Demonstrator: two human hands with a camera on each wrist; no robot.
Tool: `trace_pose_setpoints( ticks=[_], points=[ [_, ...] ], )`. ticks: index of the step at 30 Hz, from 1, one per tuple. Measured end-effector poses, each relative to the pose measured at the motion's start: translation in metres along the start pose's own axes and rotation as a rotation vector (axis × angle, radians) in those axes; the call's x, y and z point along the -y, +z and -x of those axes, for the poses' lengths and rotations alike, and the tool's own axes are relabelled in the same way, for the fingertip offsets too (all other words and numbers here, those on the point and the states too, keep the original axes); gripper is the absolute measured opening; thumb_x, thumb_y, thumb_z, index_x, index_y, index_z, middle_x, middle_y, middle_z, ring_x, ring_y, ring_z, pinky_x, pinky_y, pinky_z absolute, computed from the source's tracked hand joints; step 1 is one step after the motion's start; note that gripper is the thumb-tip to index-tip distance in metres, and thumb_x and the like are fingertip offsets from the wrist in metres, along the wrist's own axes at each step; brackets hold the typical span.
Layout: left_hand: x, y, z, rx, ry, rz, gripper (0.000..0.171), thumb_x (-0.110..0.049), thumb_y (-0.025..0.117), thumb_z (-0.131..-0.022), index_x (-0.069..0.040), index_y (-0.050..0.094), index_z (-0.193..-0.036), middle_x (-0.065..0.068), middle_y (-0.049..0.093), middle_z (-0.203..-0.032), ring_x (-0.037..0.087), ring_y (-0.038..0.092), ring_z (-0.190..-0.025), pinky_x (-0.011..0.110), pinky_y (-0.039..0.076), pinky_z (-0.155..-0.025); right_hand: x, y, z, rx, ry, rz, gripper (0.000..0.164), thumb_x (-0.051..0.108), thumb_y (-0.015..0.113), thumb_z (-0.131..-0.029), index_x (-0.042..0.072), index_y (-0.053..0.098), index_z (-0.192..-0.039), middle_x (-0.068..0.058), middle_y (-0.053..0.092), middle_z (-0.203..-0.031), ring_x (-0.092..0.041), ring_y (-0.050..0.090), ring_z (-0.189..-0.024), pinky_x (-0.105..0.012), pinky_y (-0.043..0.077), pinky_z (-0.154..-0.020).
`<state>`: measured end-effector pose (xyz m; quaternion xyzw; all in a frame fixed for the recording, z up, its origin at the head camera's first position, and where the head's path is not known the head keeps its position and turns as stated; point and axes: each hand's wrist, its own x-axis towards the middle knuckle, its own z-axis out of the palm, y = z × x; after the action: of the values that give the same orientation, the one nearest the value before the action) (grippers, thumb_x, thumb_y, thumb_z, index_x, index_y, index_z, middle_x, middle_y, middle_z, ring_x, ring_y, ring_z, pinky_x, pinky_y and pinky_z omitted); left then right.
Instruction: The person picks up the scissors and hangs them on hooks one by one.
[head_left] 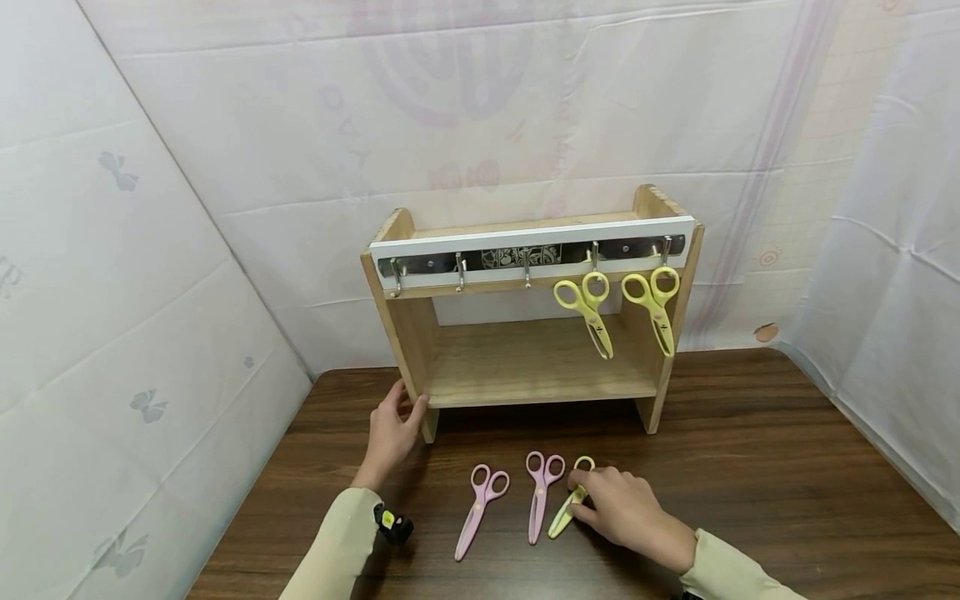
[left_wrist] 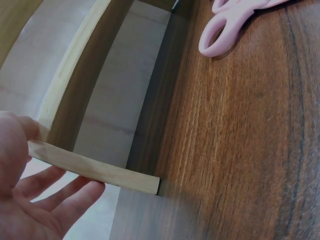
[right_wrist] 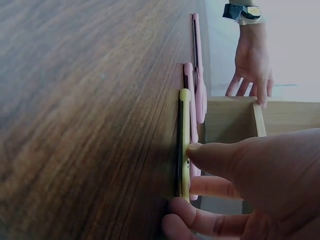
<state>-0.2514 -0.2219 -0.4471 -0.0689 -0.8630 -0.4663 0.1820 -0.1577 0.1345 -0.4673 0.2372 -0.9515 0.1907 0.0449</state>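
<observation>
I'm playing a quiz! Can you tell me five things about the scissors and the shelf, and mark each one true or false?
1. The wooden shelf has five hooks across its front. True.
2. The left grip holds the shelf's side. True.
3. The right grip pinches yellow scissors. True.
4. Three yellow pairs hang from the hooks. False: only two hanging pairs are there.
5. The pink scissors hang up too. False: both pink pairs lie on the table.

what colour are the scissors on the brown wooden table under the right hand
Light yellow scissors, clearest in the head view.
</observation>
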Motion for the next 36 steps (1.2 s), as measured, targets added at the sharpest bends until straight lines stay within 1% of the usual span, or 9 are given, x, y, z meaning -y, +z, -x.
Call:
trace_pose_setpoints(
  ticks=[5,8,12,18,21,23,26,29,36],
  points=[
    [-0.001,0.000,-0.001,-0.003,-0.003,-0.009,0.046,-0.020,0.064,-0.104,-0.005,0.053,-0.146,0.028,0.064,-0.132,0.041,0.068,-0.112,0.053,0.060,-0.088,-0.001,0.000,0.001,-0.018,-0.021,0.018,0.017,0.035,0.082,-0.087,0.025,0.072,-0.095,0.008,0.065,-0.084,-0.014,0.059,-0.064,-0.035,0.040,-0.042],
    [-0.001,0.000,0.000,0.000,-0.009,-0.015,0.045,-0.019,0.063,-0.104,-0.005,0.053,-0.146,0.028,0.063,-0.132,0.042,0.068,-0.112,0.053,0.060,-0.088,-0.003,-0.001,0.003,-0.026,-0.032,0.040,0.020,0.037,0.084,-0.084,0.025,0.071,-0.093,0.008,0.060,-0.085,-0.015,0.058,-0.065,-0.035,0.040,-0.042],
    [-0.001,0.000,0.000,0.004,-0.017,-0.010,0.045,-0.019,0.063,-0.104,-0.006,0.053,-0.146,0.027,0.063,-0.133,0.041,0.068,-0.113,0.053,0.059,-0.090,-0.005,-0.004,0.007,-0.013,-0.042,0.047,0.024,0.035,0.088,-0.081,0.026,0.069,-0.094,0.009,0.056,-0.085,-0.013,0.056,-0.066,-0.035,0.040,-0.042],
    [-0.002,0.000,0.000,0.003,-0.014,-0.004,0.045,-0.019,0.063,-0.104,-0.005,0.052,-0.146,0.027,0.064,-0.132,0.041,0.068,-0.113,0.053,0.059,-0.089,-0.011,-0.009,0.016,-0.005,-0.041,0.066,0.029,0.028,0.089,-0.080,0.025,0.069,-0.101,0.007,0.058,-0.090,-0.017,0.059,-0.069,-0.033,0.041,-0.043],
    [-0.001,0.001,-0.001,-0.005,-0.006,-0.004,0.046,-0.018,0.064,-0.104,-0.004,0.053,-0.146,0.027,0.064,-0.131,0.042,0.068,-0.112,0.053,0.059,-0.089,-0.015,-0.011,0.021,-0.012,-0.035,0.084,0.037,0.026,0.090,-0.079,0.023,0.068,-0.108,0.006,0.058,-0.091,-0.019,0.061,-0.070,-0.033,0.041,-0.043],
    [-0.001,0.001,-0.001,-0.008,-0.001,-0.004,0.046,-0.018,0.064,-0.104,-0.004,0.052,-0.146,0.028,0.064,-0.131,0.042,0.068,-0.111,0.053,0.060,-0.088,-0.017,-0.013,0.023,-0.020,-0.032,0.098,0.043,0.024,0.091,-0.078,0.021,0.066,-0.112,0.007,0.057,-0.089,-0.018,0.059,-0.069,-0.033,0.041,-0.043],
    [-0.001,0.001,-0.001,-0.005,-0.006,0.000,0.047,-0.019,0.064,-0.104,-0.005,0.052,-0.147,0.028,0.064,-0.131,0.042,0.068,-0.112,0.053,0.059,-0.089,-0.021,-0.016,0.027,-0.021,-0.020,0.111,0.048,0.022,0.091,-0.077,0.018,0.065,-0.117,0.009,0.053,-0.086,-0.013,0.055,-0.069,-0.032,0.041,-0.044],
    [-0.001,0.000,-0.001,0.000,-0.006,-0.003,0.047,-0.020,0.063,-0.104,-0.005,0.051,-0.148,0.028,0.063,-0.132,0.042,0.068,-0.112,0.053,0.060,-0.088,-0.024,-0.019,0.029,-0.008,0.002,0.103,0.046,0.019,0.091,-0.077,0.017,0.067,-0.116,0.010,0.052,-0.085,-0.011,0.054,-0.069,-0.031,0.041,-0.045],
    [-0.002,-0.001,0.000,0.013,-0.019,-0.021,0.047,-0.023,0.061,-0.105,-0.008,0.051,-0.148,0.026,0.063,-0.134,0.041,0.067,-0.114,0.051,0.061,-0.086,-0.032,-0.024,0.031,0.037,0.093,0.053,0.038,0.012,0.091,-0.076,0.014,0.073,-0.109,0.006,0.060,-0.089,-0.017,0.061,-0.075,-0.034,0.047,-0.048]
  ],
)
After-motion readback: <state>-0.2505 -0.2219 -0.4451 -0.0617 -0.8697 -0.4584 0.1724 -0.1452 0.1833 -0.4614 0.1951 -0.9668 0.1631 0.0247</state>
